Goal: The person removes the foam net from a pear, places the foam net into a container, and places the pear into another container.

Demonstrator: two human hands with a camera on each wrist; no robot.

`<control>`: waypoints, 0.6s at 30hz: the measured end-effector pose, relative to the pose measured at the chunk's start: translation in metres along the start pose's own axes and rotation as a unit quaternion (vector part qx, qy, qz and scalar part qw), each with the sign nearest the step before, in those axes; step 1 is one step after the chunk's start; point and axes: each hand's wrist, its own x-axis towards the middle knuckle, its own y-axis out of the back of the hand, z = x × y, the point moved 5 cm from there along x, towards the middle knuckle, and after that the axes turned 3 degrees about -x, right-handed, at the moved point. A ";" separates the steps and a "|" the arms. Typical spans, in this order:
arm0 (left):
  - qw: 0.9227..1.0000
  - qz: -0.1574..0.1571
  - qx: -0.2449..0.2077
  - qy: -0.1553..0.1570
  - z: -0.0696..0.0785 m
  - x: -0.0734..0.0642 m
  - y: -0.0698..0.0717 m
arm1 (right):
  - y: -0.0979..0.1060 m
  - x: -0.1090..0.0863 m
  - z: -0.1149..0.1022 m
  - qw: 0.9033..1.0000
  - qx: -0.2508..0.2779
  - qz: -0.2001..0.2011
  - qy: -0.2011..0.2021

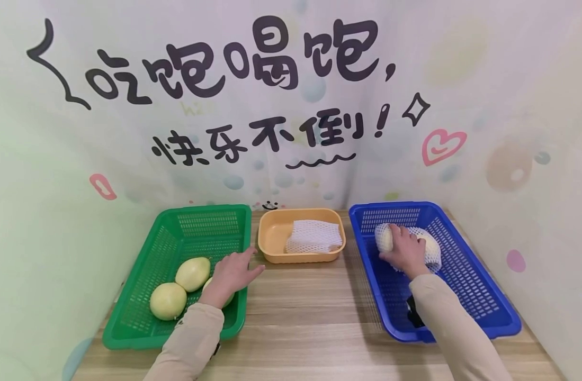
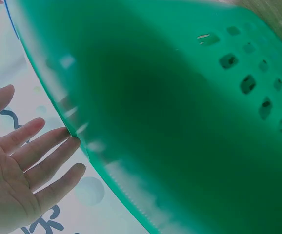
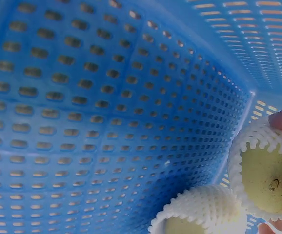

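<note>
My right hand is inside the blue basket. It grips a pale yellow-green melon in a white foam net, thumb and fingers on opposite sides. A second net-sleeved melon lies beside it in the basket. Over the right rim of the green basket is my left hand, its fingers spread and holding nothing. In the left wrist view those fingertips are at the rim. Two bare melons show in the green basket, and a third is partly hidden by the left hand.
Between the baskets, a small orange-yellow tray holds white foam net sleeves. All three containers stand on a wood-grain table. A printed cloth wall with large lettering closes off the back, and pale walls flank the sides.
</note>
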 end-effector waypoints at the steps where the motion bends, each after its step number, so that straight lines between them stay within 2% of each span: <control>1: 1.000 0.001 0.000 0.000 0.000 0.000 0.000 | 0.001 0.000 0.000 1.000 0.002 0.002 0.000; 18: 1.000 0.000 -0.002 0.000 -0.002 0.001 -0.002 | 0.030 -0.002 -0.012 0.997 0.026 0.055 0.037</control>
